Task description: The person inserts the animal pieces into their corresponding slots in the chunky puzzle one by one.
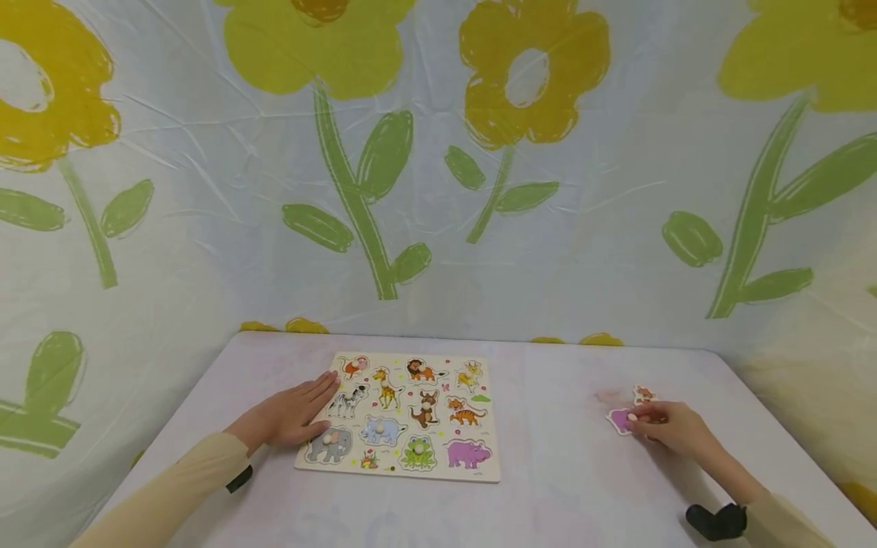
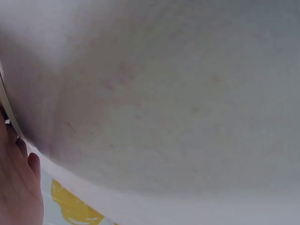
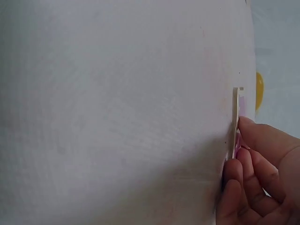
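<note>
A wooden animal puzzle board [image 1: 445, 473] lies flat on the table, left of centre in the head view. My left hand [image 1: 298, 411] rests with straight fingers on its left edge; the left wrist view catches only part of that hand [image 2: 18, 183]. Over at the right, my right hand [image 1: 678, 430] pinches a purple hippo puzzle piece [image 1: 619, 421] by its knob. The right wrist view shows this piece edge-on, thumb and fingers at it. Just behind it is an orange tiger puzzle piece [image 1: 642, 393], partly covered by the hand and the hippo piece.
Several pieces with knobs sit in the board, among them a frog [image 1: 418, 452] and an elephant [image 1: 329, 447]. A pale table [image 1: 548, 487] spreads between board and right hand. Behind it hangs a cloth [image 1: 582, 266] printed with big yellow flowers.
</note>
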Tool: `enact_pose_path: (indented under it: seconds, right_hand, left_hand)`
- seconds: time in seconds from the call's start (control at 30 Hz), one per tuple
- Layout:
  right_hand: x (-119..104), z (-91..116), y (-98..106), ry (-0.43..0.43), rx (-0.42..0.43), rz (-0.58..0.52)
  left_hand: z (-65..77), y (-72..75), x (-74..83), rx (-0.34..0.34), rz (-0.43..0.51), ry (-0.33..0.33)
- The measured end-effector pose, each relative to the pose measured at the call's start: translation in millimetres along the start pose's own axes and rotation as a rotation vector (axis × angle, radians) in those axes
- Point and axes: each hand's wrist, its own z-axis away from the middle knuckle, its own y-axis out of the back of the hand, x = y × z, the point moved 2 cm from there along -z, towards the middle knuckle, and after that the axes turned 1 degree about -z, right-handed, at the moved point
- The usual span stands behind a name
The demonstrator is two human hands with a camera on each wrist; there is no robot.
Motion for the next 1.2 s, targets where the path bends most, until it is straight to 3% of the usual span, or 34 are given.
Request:
enact_pose_path:
  seconds: [0.27,0.8,1.0,1.2]
  right_hand:
    - [0,3,-1,0.058,0.063,0.044]
    - [-2,-2,5,0.09,0.022,0.071]
    - [-18,2,3,0.101,0.027,0.057]
    - [-38,6,-12,0.129,0.034,0.036]
  left_hand:
    - [-0.1,-3.9,-0.6,0.023,0.008,-0.01]
    - [0.8,-6.4,0.8,0.043,0.022,-0.011]
    - [0.2,-7.8,0.1,0.051,0.014,-0.01]
    - [0.8,-9.1,0.5,0.059,0.016,-0.004]
